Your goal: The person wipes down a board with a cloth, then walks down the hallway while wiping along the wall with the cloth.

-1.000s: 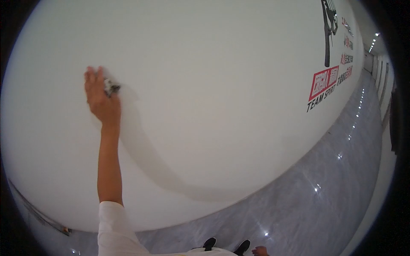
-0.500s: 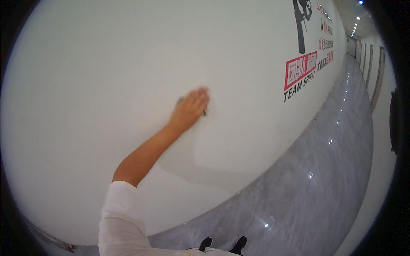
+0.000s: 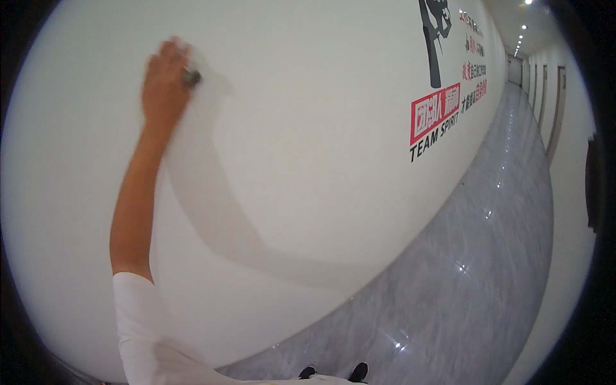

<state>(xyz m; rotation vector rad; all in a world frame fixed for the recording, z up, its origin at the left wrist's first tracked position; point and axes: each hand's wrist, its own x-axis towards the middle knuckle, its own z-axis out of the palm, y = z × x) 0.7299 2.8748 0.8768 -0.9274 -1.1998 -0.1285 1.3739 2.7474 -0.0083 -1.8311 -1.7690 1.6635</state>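
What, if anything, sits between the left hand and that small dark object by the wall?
Nothing visible. The left hand is right at the small dark object, which peeks out on its thumb side. The hand covers the rest, and its contact with the wall can't be seen.

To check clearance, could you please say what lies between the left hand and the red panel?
Head view: a dark item at the left hand, faint shadow, then bare white wall.

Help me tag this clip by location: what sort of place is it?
Probably an office or workplace corridor: a white wall printed with "TEAM SPIRIT" lettering, a long shiny grey floor, and doorways along the far side under a row of ceiling lights.
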